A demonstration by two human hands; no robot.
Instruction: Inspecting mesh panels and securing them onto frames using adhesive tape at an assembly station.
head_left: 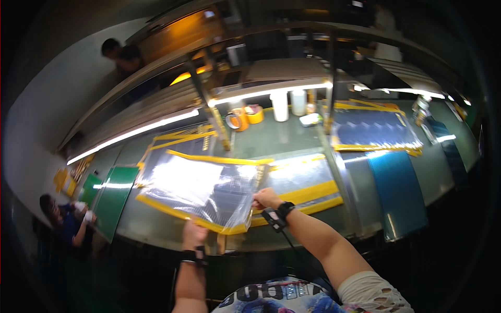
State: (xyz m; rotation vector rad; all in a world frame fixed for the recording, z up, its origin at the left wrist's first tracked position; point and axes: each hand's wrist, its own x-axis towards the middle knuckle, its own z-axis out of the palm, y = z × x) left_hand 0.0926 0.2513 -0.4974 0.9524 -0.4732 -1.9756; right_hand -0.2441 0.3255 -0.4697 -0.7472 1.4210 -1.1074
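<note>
Both my hands hold a clear, shiny plastic sheet with yellow taped edges (pixel 203 182), tilted above the bench, with glare across its left part. My left hand (pixel 194 233) is closed on its near edge, slightly blurred. Over at the right edge, the fingers of my right hand (pixel 267 198) are pinched on the sheet. Under and beside it lies a flat, pale panel with yellow strips (pixel 300 180). Behind the held sheet, another yellow-taped sheet (pixel 182 147) is partly covered. Dark bands with small devices circle both my wrists.
Tape rolls (pixel 237 119) and white bottles (pixel 280 107) stand at the back under a lit shelf (pixel 271 94). To the right lie a dark yellow-edged panel (pixel 373 128) and a blue sheet (pixel 399 195). A green board (pixel 116 201) is at left, beside a person with white gloves (pixel 68 219).
</note>
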